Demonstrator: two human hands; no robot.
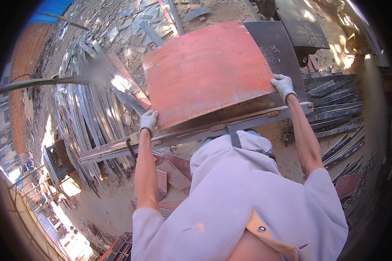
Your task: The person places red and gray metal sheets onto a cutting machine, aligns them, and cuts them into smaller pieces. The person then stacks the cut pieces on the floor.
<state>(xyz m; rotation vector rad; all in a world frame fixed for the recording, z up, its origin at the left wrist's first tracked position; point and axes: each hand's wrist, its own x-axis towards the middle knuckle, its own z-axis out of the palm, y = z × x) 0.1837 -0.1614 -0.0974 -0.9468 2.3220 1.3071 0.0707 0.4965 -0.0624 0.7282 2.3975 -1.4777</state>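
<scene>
A large, slightly bowed red plywood panel (209, 65) lies tilted in front of me. My left hand (149, 120), in a pale work glove, is closed on its near left corner. My right hand (284, 85), gloved as well, grips its near right corner. The panel's near edge is raised above a dark board (272, 48), which shows to the right and underneath. Below that edge runs a long rail (183, 135) with small wood pieces on it. What supports the far side of the panel is hidden.
Long strips (96, 108) are heaped on the left. Dark slats (335, 102) are stacked on the right. Reddish board offcuts (174, 174) lie on the ground by my left forearm. Scrap pieces (126, 35) litter the far ground. A pole (43, 82) juts in from the left.
</scene>
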